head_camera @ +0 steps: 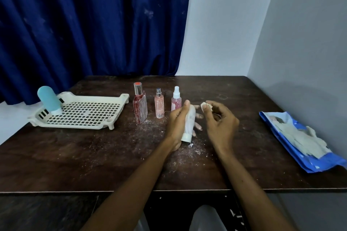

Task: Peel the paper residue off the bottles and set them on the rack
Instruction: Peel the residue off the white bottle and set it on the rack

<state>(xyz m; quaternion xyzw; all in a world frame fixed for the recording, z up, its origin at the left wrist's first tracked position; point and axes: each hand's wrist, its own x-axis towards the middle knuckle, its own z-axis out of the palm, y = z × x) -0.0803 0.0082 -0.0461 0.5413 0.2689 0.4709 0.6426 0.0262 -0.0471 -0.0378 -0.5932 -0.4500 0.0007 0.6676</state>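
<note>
My left hand [177, 124] grips a white bottle [189, 124] tilted above the table, its cap pointing toward me. Just to its right, my right hand [218, 118] pinches a small wad of peeled paper [206, 106] between thumb and fingertips. Behind my hands stand three pinkish bottles in a row: a square red one [140, 107], a slim one [159, 107] and a spray bottle [176, 100]. The cream plastic rack [82, 113] lies at the left of the table, and a blue bottle [49, 100] stands cap down on its left end.
A blue plastic bag [298, 142] with torn paper scraps on it lies at the table's right edge, beside the grey wall. Paper crumbs are scattered over the dark wooden table [93, 155] around my hands. A blue curtain hangs behind.
</note>
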